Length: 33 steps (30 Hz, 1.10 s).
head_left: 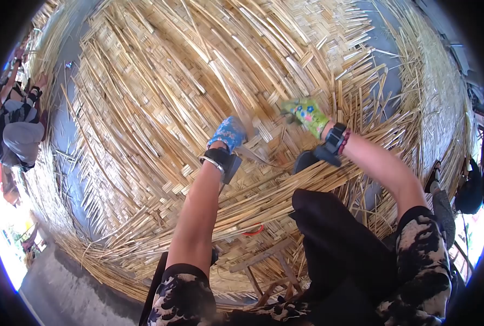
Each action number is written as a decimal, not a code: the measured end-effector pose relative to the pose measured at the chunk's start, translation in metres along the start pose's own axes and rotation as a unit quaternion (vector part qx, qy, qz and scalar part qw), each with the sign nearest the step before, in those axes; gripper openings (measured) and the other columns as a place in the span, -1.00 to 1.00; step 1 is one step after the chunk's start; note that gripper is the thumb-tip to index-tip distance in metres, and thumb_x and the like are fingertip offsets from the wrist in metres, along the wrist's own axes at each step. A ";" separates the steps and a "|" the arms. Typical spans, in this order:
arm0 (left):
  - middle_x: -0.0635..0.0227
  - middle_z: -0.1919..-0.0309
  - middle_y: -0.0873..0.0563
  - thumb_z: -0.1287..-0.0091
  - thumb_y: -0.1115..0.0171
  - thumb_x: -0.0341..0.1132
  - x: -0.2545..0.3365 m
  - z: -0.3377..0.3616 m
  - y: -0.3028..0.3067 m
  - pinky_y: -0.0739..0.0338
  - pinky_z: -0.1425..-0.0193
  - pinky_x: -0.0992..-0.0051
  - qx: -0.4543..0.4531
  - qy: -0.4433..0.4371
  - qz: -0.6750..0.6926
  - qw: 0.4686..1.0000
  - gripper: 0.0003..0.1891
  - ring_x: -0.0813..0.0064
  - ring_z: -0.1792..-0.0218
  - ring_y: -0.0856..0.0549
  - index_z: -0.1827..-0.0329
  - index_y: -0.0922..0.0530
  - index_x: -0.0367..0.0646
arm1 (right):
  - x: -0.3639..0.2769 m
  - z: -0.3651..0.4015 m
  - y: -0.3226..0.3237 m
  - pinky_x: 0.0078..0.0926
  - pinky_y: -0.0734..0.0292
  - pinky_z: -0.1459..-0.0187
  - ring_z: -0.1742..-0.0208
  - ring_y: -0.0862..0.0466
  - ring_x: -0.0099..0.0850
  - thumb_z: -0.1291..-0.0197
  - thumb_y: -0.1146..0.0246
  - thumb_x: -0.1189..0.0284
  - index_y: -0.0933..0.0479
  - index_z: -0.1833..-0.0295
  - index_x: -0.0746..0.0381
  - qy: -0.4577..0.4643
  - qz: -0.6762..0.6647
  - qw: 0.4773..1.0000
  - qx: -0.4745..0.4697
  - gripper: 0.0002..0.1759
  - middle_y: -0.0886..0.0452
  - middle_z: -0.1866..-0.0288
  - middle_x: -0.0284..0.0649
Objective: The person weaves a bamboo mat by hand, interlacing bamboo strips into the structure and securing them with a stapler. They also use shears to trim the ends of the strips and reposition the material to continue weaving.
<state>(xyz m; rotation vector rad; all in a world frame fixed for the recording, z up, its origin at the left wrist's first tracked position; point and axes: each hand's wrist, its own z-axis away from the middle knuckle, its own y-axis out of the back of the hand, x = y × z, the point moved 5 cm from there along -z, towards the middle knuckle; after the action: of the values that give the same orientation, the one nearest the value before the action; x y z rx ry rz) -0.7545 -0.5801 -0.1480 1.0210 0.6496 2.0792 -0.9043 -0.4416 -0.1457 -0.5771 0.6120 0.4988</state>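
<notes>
My left hand (pixel 228 133), in a blue floral glove, is curled in close over a large woven reed mat (pixel 264 140). A blurred flat strip rises beside its fingers, and I cannot tell whether the hand grips it. A thin curved strip (pixel 261 158) lies just below and to the right of this hand. To the right, my right hand (pixel 307 115) wears a green floral glove and reaches left over the mat, its fingertips smeared by motion. Both wrists carry dark straps. Long split reeds (pixel 171 92) run across the mat beyond my hands.
A bundle of loose reeds (pixel 242 209) crosses in front of my knee (pixel 329 217). A small wooden stool (pixel 266 266) stands below, near a red ring (pixel 253 230). Another person (pixel 22 133) crouches at the far left. More woven matting (pixel 437 92) lies at the right.
</notes>
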 end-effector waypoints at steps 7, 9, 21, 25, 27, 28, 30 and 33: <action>0.07 0.54 -0.58 0.04 -0.19 -0.14 -0.017 -0.001 -0.011 -0.43 0.37 0.35 0.078 0.028 0.281 0.956 -0.65 0.11 0.47 -0.55 0.36 -0.50 -0.30 | 0.021 -0.035 -0.016 -0.61 -0.46 0.36 0.32 -0.56 -0.50 -0.08 -0.09 0.32 -0.42 0.11 0.19 0.029 0.017 0.999 -0.017 -0.73 -0.53 0.24 -0.28; 0.02 0.53 -0.58 0.05 -0.20 -0.15 -0.046 -0.005 -0.045 -0.44 0.36 0.34 0.103 0.118 0.237 0.959 -0.66 0.08 0.42 -0.56 0.40 -0.52 -0.30 | 0.026 -0.045 -0.020 -0.68 -0.44 0.46 0.36 -0.55 -0.53 -0.06 -0.12 0.33 -0.41 0.11 0.21 -0.034 0.009 0.999 0.027 -0.72 -0.53 0.28 -0.29; 0.08 0.60 -0.57 0.00 -0.06 -0.16 0.014 0.031 0.008 -0.46 0.40 0.31 0.218 0.184 0.072 0.956 -0.74 0.10 0.49 -0.56 0.51 -0.57 -0.18 | -0.061 -0.036 -0.110 -0.42 -0.41 0.17 0.26 -0.47 -0.48 -0.14 0.03 0.22 -0.31 -0.08 0.19 0.068 0.304 0.936 -0.166 -0.58 -0.48 0.16 -0.31; 0.06 0.61 -0.55 0.02 -0.05 -0.26 0.002 0.027 0.009 -0.46 0.36 0.31 0.266 0.230 0.101 0.931 -0.80 0.09 0.50 -0.56 0.50 -0.57 -0.18 | -0.026 -0.082 -0.066 -0.64 -0.47 0.26 0.17 -0.51 -0.58 -0.18 0.08 0.41 -0.28 -0.07 0.28 0.192 0.324 0.917 -0.133 -0.65 -0.48 0.13 -0.29; 0.09 0.68 -0.56 0.00 -0.04 -0.28 -0.005 0.029 0.001 -0.48 0.46 0.35 0.301 0.234 0.107 0.918 -0.80 0.17 0.60 -0.58 0.50 -0.57 -0.21 | -0.022 -0.052 -0.065 -0.74 -0.43 0.44 0.33 -0.53 -0.59 -0.08 -0.07 0.33 -0.37 -0.01 0.21 0.177 -0.068 0.971 -0.147 -0.64 -0.52 0.14 -0.23; 0.14 0.71 -0.56 -0.01 -0.05 -0.31 -0.014 0.028 -0.009 -0.47 0.54 0.39 0.335 0.236 0.166 0.897 -0.81 0.25 0.65 -0.57 0.49 -0.57 -0.23 | -0.018 -0.041 -0.066 -0.74 -0.44 0.44 0.33 -0.53 -0.58 -0.07 -0.08 0.36 -0.37 0.01 0.24 0.121 -0.168 0.971 -0.118 -0.65 -0.53 0.16 -0.23; 0.26 0.75 -0.55 -0.02 -0.06 -0.40 -0.024 0.029 -0.020 -0.43 0.70 0.49 0.361 0.216 0.236 0.876 -0.85 0.47 0.75 -0.54 0.45 -0.57 -0.28 | -0.018 -0.002 -0.083 -0.72 -0.44 0.39 0.30 -0.54 -0.55 -0.07 -0.07 0.40 -0.38 0.03 0.28 0.140 -0.076 0.976 -0.149 -0.67 -0.53 0.17 -0.23; 0.24 0.73 -0.56 -0.01 -0.06 -0.44 -0.018 0.038 -0.008 -0.43 0.69 0.49 0.376 0.208 0.265 0.863 -0.86 0.47 0.74 -0.54 0.43 -0.57 -0.28 | -0.001 0.038 -0.119 -0.64 -0.44 0.32 0.24 -0.54 -0.52 -0.09 -0.04 0.39 -0.38 0.03 0.28 0.229 0.247 0.915 -0.223 -0.67 -0.53 0.14 -0.24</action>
<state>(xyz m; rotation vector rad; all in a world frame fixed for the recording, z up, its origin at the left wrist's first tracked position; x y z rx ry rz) -0.7125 -0.5843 -0.1406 1.2684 1.6523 2.6242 -0.8209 -0.5049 -0.0775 -0.9947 1.1176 1.0110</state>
